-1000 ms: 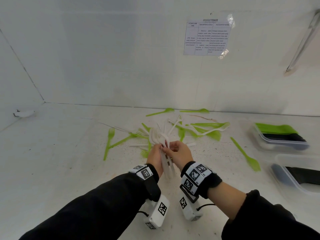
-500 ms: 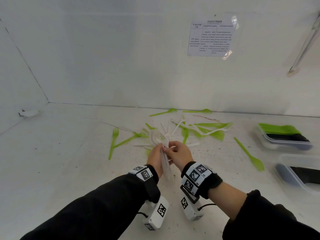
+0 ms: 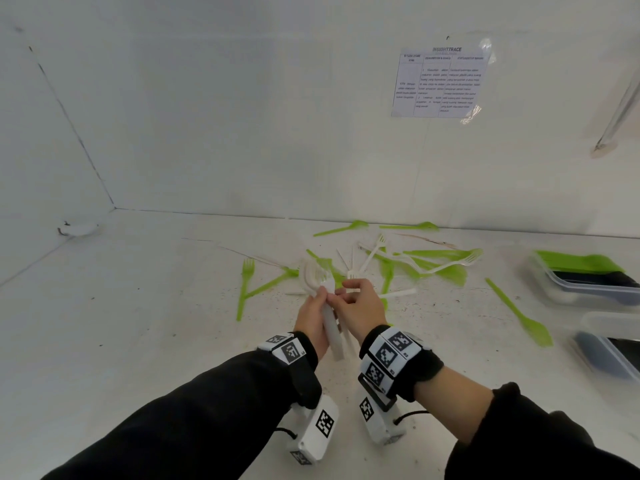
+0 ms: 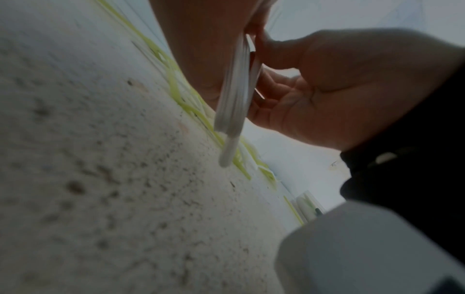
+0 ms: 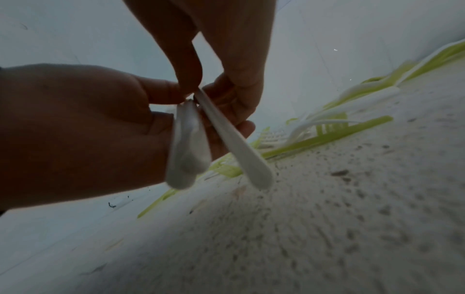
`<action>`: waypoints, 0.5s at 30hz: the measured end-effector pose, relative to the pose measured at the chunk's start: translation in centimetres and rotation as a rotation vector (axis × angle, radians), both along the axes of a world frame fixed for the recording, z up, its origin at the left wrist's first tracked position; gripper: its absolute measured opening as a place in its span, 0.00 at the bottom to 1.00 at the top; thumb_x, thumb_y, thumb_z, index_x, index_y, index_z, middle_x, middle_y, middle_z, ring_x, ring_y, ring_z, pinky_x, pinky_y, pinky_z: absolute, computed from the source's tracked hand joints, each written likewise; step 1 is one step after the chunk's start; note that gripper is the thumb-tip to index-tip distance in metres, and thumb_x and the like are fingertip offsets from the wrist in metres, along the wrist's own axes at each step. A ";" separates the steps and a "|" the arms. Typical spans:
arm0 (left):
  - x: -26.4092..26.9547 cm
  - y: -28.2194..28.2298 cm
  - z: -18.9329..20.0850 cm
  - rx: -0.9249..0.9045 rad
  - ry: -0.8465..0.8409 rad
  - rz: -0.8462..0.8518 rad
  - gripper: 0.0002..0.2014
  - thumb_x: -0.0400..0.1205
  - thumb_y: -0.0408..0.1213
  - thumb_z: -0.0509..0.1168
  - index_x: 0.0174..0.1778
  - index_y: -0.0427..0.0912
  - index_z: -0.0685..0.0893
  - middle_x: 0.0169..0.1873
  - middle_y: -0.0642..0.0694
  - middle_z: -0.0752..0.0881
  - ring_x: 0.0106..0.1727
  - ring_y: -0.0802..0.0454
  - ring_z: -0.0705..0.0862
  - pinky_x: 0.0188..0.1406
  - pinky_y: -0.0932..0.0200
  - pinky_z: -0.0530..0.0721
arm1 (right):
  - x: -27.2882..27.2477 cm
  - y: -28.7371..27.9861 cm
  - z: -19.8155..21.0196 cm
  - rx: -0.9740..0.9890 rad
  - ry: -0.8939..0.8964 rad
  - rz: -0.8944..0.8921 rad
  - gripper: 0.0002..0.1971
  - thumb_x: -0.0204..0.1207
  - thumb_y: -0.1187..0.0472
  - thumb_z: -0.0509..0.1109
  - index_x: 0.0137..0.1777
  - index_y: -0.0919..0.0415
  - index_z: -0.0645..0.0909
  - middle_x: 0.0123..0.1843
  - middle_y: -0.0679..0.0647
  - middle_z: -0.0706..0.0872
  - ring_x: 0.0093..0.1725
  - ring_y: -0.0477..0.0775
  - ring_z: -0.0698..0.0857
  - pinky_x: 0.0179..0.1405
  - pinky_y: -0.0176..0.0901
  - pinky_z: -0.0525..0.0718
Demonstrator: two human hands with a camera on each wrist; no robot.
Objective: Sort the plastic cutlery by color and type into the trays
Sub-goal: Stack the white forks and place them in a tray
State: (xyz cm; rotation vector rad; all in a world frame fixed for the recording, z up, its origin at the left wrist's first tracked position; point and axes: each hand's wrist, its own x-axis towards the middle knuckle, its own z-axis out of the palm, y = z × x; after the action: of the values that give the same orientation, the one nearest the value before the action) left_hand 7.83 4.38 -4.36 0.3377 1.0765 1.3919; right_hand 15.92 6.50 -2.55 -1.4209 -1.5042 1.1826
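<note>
My left hand (image 3: 323, 296) grips a bundle of white plastic cutlery (image 3: 332, 336) above the table, heads pointing away and handles hanging toward me. In the left wrist view the bundle's handles (image 4: 234, 95) hang below my left hand (image 4: 201, 49). My right hand (image 3: 341, 292) meets it from the right. In the right wrist view my right hand (image 5: 201, 85) pinches one white handle (image 5: 239, 151) that splays off the bundle (image 5: 187, 149). Loose green and white cutlery (image 3: 433, 261) lies scattered behind the hands.
A green fork (image 3: 246, 282) lies to the left and another green piece (image 3: 519, 313) to the right. Two clear trays stand at the right edge: the far tray (image 3: 588, 294) holds green pieces over black ones, the near tray (image 3: 599, 320) holds black ones. White walls close the back and left.
Both hands have stayed together at the white bundle. The handles now hang closer together than a second ago. The camera has shifted slightly.
</note>
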 end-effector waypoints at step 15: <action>-3.8 0.6 -0.7 -0.029 0.153 0.170 0.13 0.88 0.45 0.51 0.48 0.42 0.77 0.30 0.46 0.74 0.18 0.54 0.69 0.21 0.63 0.70 | 1.3 9.5 2.6 0.098 -0.852 0.372 0.24 0.79 0.74 0.54 0.68 0.52 0.79 0.70 0.57 0.79 0.68 0.57 0.78 0.62 0.43 0.77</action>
State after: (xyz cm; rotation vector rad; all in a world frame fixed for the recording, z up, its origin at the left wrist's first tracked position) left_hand 3.99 4.97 -5.10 0.3418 1.2737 1.5187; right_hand 17.19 16.00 0.09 -1.7268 -2.4511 0.6849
